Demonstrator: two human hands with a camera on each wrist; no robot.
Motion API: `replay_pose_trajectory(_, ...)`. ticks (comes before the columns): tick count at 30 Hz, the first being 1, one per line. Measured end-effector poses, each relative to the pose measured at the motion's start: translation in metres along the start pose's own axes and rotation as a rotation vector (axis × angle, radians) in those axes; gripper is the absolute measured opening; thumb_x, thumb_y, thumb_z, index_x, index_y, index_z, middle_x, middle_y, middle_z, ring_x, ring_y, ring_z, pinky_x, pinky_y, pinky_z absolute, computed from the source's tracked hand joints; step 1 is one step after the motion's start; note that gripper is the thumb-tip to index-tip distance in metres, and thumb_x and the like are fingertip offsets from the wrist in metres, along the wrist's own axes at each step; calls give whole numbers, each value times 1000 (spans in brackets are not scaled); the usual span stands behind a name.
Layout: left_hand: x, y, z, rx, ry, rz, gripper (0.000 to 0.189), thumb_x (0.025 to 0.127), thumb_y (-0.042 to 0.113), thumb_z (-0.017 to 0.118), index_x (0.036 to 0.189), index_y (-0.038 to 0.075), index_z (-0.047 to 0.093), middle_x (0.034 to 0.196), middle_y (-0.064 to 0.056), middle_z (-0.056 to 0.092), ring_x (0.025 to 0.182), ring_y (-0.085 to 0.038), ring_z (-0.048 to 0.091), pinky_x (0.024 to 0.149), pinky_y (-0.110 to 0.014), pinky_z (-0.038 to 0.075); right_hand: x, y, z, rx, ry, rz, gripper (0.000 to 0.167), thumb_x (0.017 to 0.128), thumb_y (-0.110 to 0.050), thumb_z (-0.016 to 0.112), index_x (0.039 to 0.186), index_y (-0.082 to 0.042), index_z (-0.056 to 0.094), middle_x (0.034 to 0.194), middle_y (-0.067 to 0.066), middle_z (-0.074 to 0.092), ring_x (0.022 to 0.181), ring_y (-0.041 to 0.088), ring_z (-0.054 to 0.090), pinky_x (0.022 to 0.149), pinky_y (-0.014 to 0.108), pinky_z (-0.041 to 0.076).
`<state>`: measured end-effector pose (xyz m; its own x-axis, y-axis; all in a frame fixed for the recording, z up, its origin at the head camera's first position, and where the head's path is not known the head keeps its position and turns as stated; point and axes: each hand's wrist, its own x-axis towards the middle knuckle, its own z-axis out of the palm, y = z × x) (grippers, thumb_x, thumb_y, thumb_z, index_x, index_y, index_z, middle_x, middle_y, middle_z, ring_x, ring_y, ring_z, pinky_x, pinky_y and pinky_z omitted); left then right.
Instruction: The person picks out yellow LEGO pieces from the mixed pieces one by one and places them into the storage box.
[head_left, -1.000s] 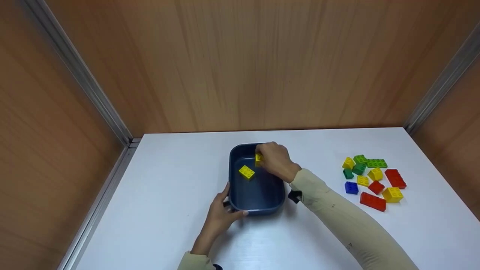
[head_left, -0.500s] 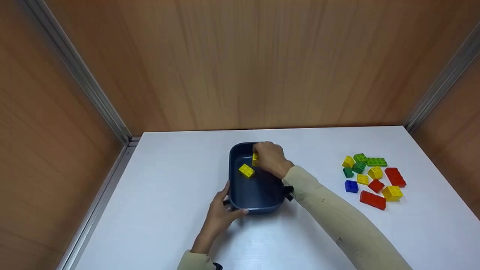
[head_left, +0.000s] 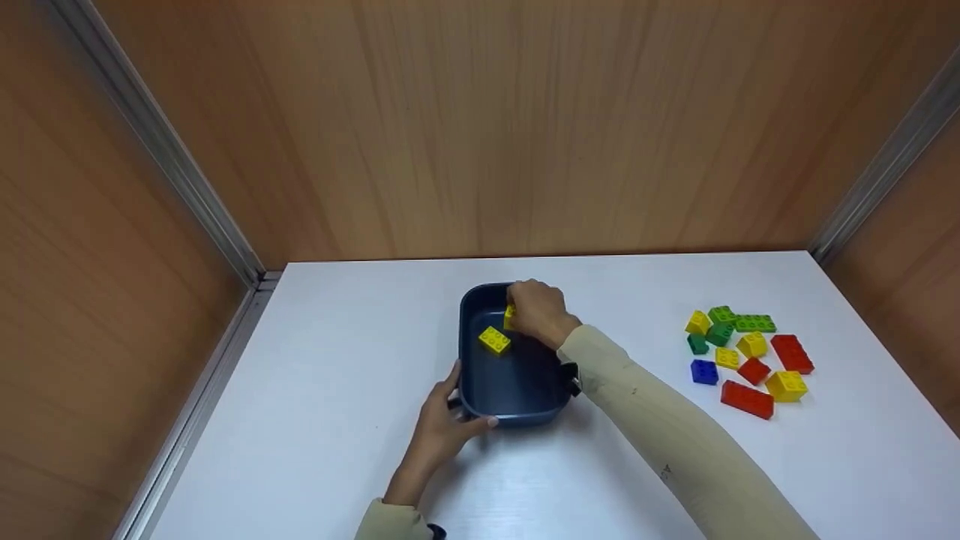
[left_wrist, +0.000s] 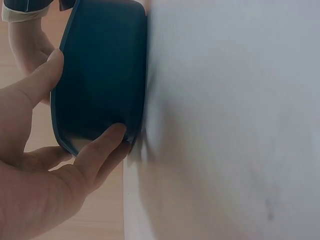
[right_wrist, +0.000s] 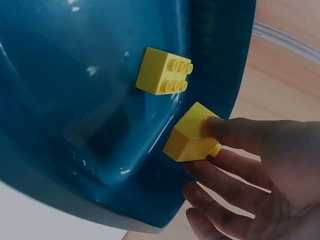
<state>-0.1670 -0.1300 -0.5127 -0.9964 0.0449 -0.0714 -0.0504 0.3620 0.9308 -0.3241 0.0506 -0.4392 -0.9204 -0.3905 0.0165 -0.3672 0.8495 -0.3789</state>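
A deep dark blue rectangular tray [head_left: 517,386] stands on the white table, its rounded corners showing in the head view. My left hand [head_left: 439,429] holds its near left corner, thumb at the near rim and fingers along the left side. Inside the far right part of the tray, my right hand [head_left: 541,311] pinches a yellow toy brick [right_wrist: 192,135] between thumb and fingers, close over the tray floor. Another yellow toy brick [head_left: 494,341], its studs showing, lies on the tray floor to the left of that hand.
To the right on the table [head_left: 315,390] lie several loose toy bricks, among them a blue brick [head_left: 704,372], a long red brick [head_left: 747,400], a light green brick [head_left: 755,323] and a yellow brick [head_left: 786,386]. A wooden panel [head_left: 480,135] rises behind the table.
The right hand, with the yellow toy brick, has shifted slightly left inside the tray, and its forearm has followed. The left hand and the tray have stayed in place.
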Motion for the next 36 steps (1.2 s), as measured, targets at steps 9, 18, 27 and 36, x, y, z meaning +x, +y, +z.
replay_pose_trajectory(9,0,-1,1,-19,-11,-5,110,83,15,92,168,6,23,157,-31,41,137,-48,54,106,-45,58,5,1,1,-7,-13,26,13,86,-3,78,97,3,76,76,7,66,68,20,55,59,34,48)
replay_pose_trajectory(18,-2,2,3,13,0,22,110,82,13,92,167,3,24,157,-32,42,136,-49,55,106,-46,57,8,7,4,-77,-23,64,19,83,-2,76,72,-7,62,65,0,50,63,19,47,53,35,41)
replay_pose_trajectory(27,-3,2,4,3,-9,18,109,83,13,92,168,5,24,156,-30,43,136,-48,55,106,-45,58,10,10,7,-105,-76,112,11,84,-1,75,95,2,75,87,11,70,70,21,53,60,37,51)
replay_pose_trajectory(36,-4,3,3,-13,-17,15,109,84,14,92,168,5,23,157,-31,41,137,-48,54,106,-46,58,8,8,10,-123,-81,120,18,90,-4,74,107,2,73,103,15,73,80,23,56,79,46,60)
